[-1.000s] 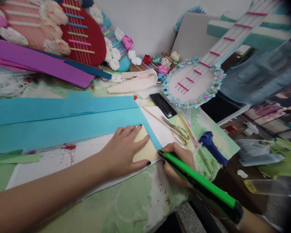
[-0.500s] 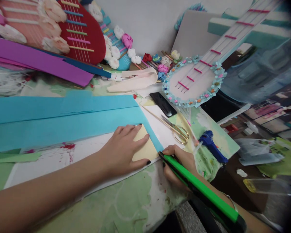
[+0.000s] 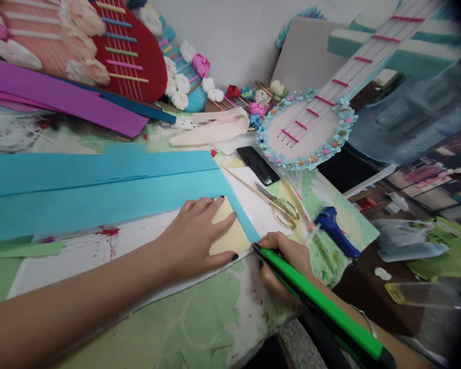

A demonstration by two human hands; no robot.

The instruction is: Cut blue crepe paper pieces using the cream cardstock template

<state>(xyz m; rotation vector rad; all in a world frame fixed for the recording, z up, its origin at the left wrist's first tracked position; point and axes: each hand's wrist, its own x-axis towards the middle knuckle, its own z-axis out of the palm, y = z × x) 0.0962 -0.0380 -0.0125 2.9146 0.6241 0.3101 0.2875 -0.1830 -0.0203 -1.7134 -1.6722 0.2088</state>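
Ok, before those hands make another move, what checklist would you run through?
1. Left hand on the pale yellow piece: ok, fingers spread over it.
2. Right hand gripping the green tool: ok, fingers closed around it.
3. Tool's tip at the yellow piece: ok, by its near right corner.
4. Left thumb apart from the tip: ok, a gap shows, though a small one.
5. Blade out: cannot tell, the tip is too small to make out.
6. Scissors apart from both hands: ok, lying beyond them.
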